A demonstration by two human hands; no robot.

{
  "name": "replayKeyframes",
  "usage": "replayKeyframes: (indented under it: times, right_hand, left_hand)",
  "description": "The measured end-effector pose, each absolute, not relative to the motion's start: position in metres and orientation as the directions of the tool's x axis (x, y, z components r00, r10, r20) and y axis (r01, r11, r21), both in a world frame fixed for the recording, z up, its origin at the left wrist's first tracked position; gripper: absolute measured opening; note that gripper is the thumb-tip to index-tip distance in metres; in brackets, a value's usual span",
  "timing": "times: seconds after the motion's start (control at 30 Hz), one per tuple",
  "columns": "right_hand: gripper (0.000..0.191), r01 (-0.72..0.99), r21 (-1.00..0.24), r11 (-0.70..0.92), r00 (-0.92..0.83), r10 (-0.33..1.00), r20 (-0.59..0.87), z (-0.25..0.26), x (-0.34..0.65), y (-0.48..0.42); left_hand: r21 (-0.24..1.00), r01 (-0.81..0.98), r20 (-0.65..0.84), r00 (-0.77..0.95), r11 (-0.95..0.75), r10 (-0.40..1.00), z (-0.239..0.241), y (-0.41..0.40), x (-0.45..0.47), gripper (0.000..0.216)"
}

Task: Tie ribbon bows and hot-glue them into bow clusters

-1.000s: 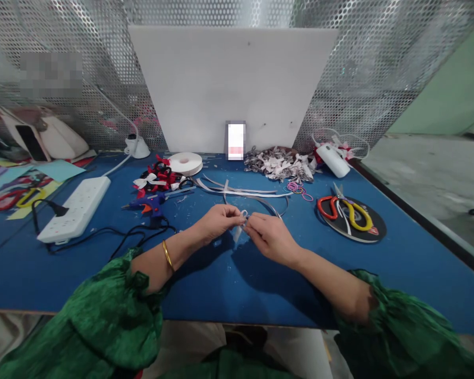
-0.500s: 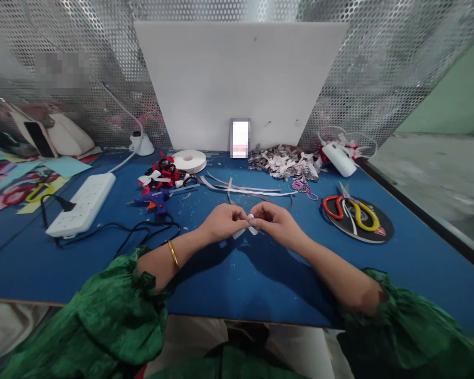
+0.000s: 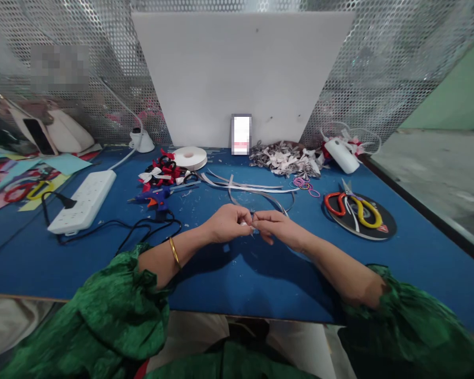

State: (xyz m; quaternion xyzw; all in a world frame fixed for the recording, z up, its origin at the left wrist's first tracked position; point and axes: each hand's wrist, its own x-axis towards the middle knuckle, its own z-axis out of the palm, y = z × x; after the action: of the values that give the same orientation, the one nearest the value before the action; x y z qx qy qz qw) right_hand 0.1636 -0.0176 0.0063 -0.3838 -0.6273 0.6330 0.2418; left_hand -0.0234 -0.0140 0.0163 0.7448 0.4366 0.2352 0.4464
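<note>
Over the middle of the blue table, my left hand (image 3: 228,224) is closed in a pinch on a small white ribbon piece (image 3: 244,224), mostly covered by the fingers. My right hand (image 3: 278,228) meets it fingertip to fingertip, thumb and forefinger pressed together. What those right fingers grip is too small to make out. Just beyond both hands lie loose white and grey ribbon strips (image 3: 253,186), one of which runs down toward my right hand.
On the left are a blue glue gun (image 3: 154,197), red and white bows (image 3: 161,173), a ribbon roll (image 3: 190,157) and a power strip (image 3: 82,202). Grey-white bows (image 3: 286,159), hair ties (image 3: 306,185) and scissors (image 3: 364,213) on a black spool (image 3: 385,223) are right. A phone (image 3: 241,135) stands behind.
The white ribbon piece, earlier pinched between both hands with its tails showing, is now mostly inside my left fingers. My right hand has turned and its fingers have shifted, with a ribbon strip now appearing beside it.
</note>
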Motion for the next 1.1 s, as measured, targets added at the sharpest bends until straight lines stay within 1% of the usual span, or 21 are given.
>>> replayKeyframes:
  times: [0.1, 0.17, 0.27, 0.37, 0.47, 0.53, 0.63, 0.8, 0.9, 1.0, 1.1]
  right_hand:
    - [0.016, 0.087, -0.981, -0.171, -0.555, 0.810, -0.190, 0.004, 0.159, -0.021]
    - [0.012, 0.035, -0.972, -0.233, -0.560, 0.801, -0.212, 0.003, 0.156, -0.022]
    - [0.016, -0.015, -0.966, -0.257, -0.547, 0.811, -0.207, 0.001, 0.156, -0.020]
    - [0.028, -0.019, -0.986, -0.164, -0.477, 0.869, -0.135, 0.003, 0.160, -0.015]
    - [0.030, 0.028, -0.998, -0.048, -0.411, 0.910, -0.056, 0.006, 0.165, -0.012]
    - [0.029, 0.062, -0.998, -0.005, -0.396, 0.918, -0.030, 0.006, 0.166, -0.012]
    - [0.030, 0.087, -0.996, 0.003, -0.398, 0.917, -0.032, 0.002, 0.162, -0.013]
    - [0.032, -0.027, -0.999, -0.032, -0.408, 0.913, -0.018, -0.007, 0.155, -0.014]
    - [0.028, -0.021, -1.000, -0.015, -0.397, 0.918, -0.006, -0.006, 0.155, -0.014]
    - [0.021, 0.045, -0.998, 0.036, -0.400, 0.916, 0.016, -0.002, 0.157, -0.015]
    - [0.018, 0.114, -0.985, 0.129, -0.404, 0.912, 0.073, 0.002, 0.159, -0.016]
  left_hand:
    - [0.916, 0.363, -0.053, 0.534, -0.172, 0.844, 0.016, -0.015, -0.022, 0.013]
    - [0.941, 0.308, -0.058, 0.557, -0.141, 0.829, 0.014, -0.015, -0.021, 0.014]
    - [0.962, 0.260, -0.068, 0.525, -0.084, 0.848, 0.012, -0.013, -0.022, 0.018]
    - [0.981, 0.184, -0.139, 0.466, 0.058, 0.874, 0.014, -0.010, -0.024, 0.027]
    - [0.984, 0.066, -0.179, 0.422, 0.166, 0.889, 0.018, -0.009, -0.025, 0.033]
    - [0.985, 0.040, -0.171, 0.398, 0.169, 0.901, 0.020, -0.010, -0.025, 0.030]
    - [0.985, 0.085, -0.174, 0.406, 0.152, 0.897, 0.020, -0.012, -0.023, 0.028]
    - [0.984, 0.135, -0.165, 0.409, 0.119, 0.897, 0.016, -0.013, -0.020, 0.029]
    - [0.983, 0.143, -0.159, 0.389, 0.111, 0.907, 0.014, -0.013, -0.021, 0.031]
    - [0.984, 0.095, -0.176, 0.364, 0.151, 0.915, 0.014, -0.012, -0.021, 0.033]
    - [0.961, -0.018, -0.250, 0.363, 0.275, 0.897, 0.014, -0.012, -0.021, 0.034]
